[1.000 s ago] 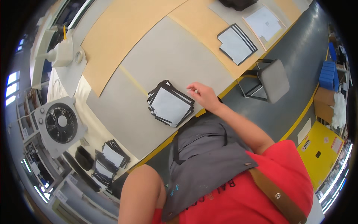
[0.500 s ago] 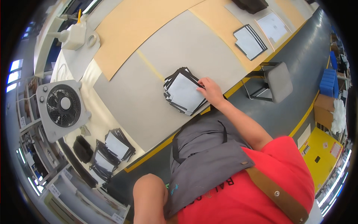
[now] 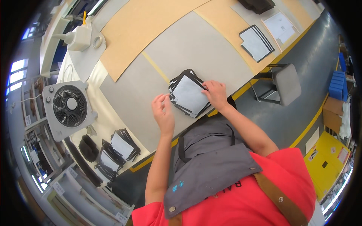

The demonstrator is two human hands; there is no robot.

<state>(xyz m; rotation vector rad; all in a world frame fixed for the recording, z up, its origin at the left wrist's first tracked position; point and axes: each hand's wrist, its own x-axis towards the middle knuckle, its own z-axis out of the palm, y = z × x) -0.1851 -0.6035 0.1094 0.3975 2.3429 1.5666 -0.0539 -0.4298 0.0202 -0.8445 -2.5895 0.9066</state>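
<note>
here, one worktable (image 3: pixel 124 94) with a grey surface and tan board panels, seen from above the person's head.

item: stack of grey sheets with black borders (image 3: pixel 188 95), fanned unevenly, lying flat on the grey mat near the table's front edge, where a yellow strip runs.

item: right hand (image 3: pixel 215 94), resting on the right side of that stack, fingers bent down onto the top sheet and its edge; touching, pressing rather than lifting, as far as can be told.

item: left hand (image 3: pixel 163 113), just left of the stack and apart from it, palm partly turned up, fingers loosely curled and spread; it holds nothing visible.

item: second stack of like sheets (image 3: pixel 257 42), further along the table toward its far right end, well apart from the hands, with a white printed paper (image 3: pixel 279 26) just beyond it and a dark bundle (image 3: pixel 257 4) at the far edge.

item: third group of like sheets (image 3: pixel 120 147), spread in several piles toward the table's left end, beside a black pouch-like object (image 3: pixel 89 147).

item: white box fan (image 3: pixel 67 107), lying at the left end of the table.

item: white dispenser-like device (image 3: pixel 79 37) and a tape ring (image 3: pixel 97 40), at the far left corner.

item: grey stool (image 3: pixel 286 83), on the floor, just off the table's front edge.

item: person's clothing, red shirt (image 3: pixel 260 196) under a grey apron (image 3: pixel 211 165) with a brown strap.
</note>
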